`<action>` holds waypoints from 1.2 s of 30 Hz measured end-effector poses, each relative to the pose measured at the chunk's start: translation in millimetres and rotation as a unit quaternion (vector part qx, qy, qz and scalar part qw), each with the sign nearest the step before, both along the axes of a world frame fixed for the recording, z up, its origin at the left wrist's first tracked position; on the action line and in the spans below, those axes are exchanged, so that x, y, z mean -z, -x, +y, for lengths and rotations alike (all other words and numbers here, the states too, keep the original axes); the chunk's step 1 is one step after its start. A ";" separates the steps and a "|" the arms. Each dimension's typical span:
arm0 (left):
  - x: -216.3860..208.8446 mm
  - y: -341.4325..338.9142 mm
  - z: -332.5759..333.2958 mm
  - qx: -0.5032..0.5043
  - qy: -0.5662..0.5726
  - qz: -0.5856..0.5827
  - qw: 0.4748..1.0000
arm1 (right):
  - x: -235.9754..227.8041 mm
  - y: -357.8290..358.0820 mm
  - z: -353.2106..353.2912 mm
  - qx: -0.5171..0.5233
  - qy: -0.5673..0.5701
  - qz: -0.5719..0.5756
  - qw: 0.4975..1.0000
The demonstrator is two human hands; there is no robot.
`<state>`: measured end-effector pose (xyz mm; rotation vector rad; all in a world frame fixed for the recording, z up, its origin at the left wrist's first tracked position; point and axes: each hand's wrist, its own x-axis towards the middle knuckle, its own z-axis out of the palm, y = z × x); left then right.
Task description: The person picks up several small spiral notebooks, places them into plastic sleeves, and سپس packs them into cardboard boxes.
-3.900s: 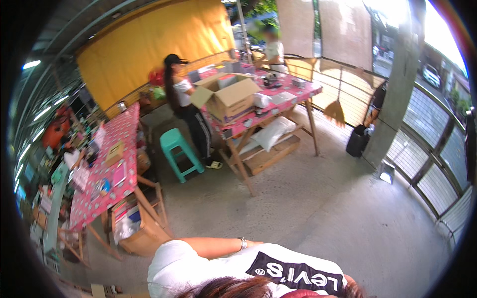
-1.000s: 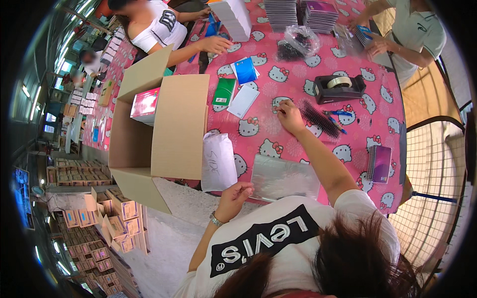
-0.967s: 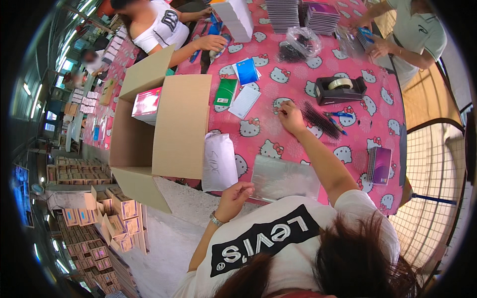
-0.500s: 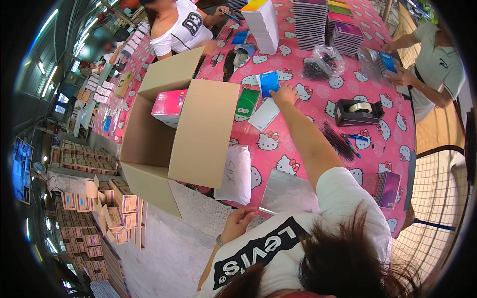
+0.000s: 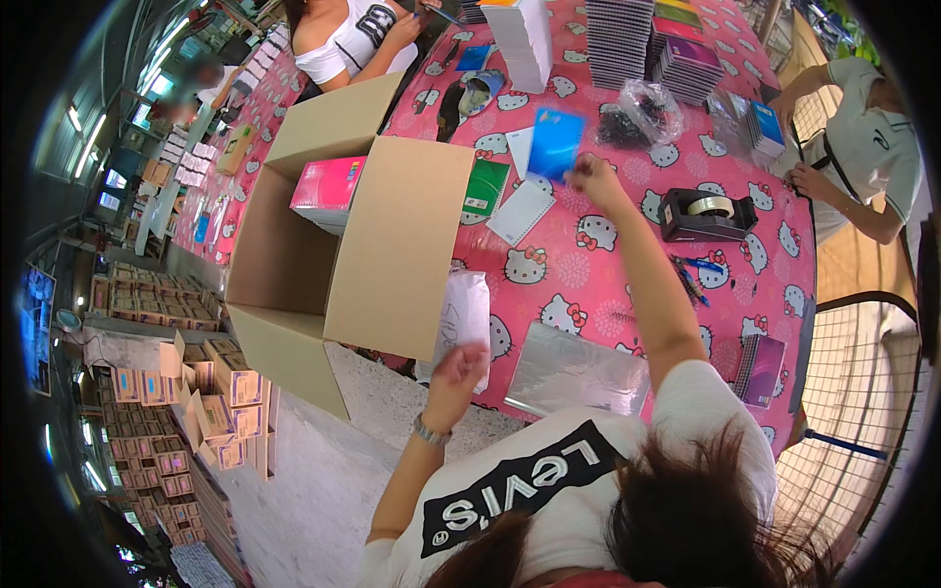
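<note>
My right hand (image 5: 595,179) pinches the lower corner of a blue notebook (image 5: 556,145), slightly blurred and tilted up over the table. Beside it lie a white sheet (image 5: 520,147), a white spiral notepad (image 5: 521,212) and a green notebook (image 5: 485,189), partly covered by the box flap. My left hand (image 5: 461,375) has its fingers curled, with nothing visible in them, over the white package (image 5: 469,312) with handwriting at the table edge. A clear plastic sleeve (image 5: 578,369) lies flat in front of me.
An open cardboard box (image 5: 276,240) holds pink notebooks (image 5: 330,184). A tape dispenser (image 5: 708,214), pens (image 5: 694,274) and a purple notebook (image 5: 760,370) lie on the right. Tall notebook stacks (image 5: 618,44) stand at the back. Co-workers sit at far left and right.
My right hand has lifted the blue notebook off the table. My left hand has moved from the plastic sleeve's edge up and left to the white package. The right co-worker's hands have drawn back.
</note>
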<state>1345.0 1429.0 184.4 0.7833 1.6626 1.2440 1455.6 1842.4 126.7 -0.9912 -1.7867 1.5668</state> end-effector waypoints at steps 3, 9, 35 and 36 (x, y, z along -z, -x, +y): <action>-9.4 -12.2 62.8 -0.106 -0.130 0.040 0.985 | -22.5 -29.4 -58.8 -0.345 0.024 0.075 0.935; 10.3 -11.7 89.6 -0.102 -0.043 -0.111 0.988 | -22.8 -5.8 -86.8 -0.503 0.039 -0.053 0.862; 13.1 -25.6 28.8 -0.135 0.001 -0.205 0.969 | -2.6 3.9 -115.8 0.027 -0.426 0.016 0.904; 14.5 -28.7 32.9 -0.137 0.000 -0.211 0.968 | -6.1 -14.6 -128.1 0.011 -0.482 0.019 0.876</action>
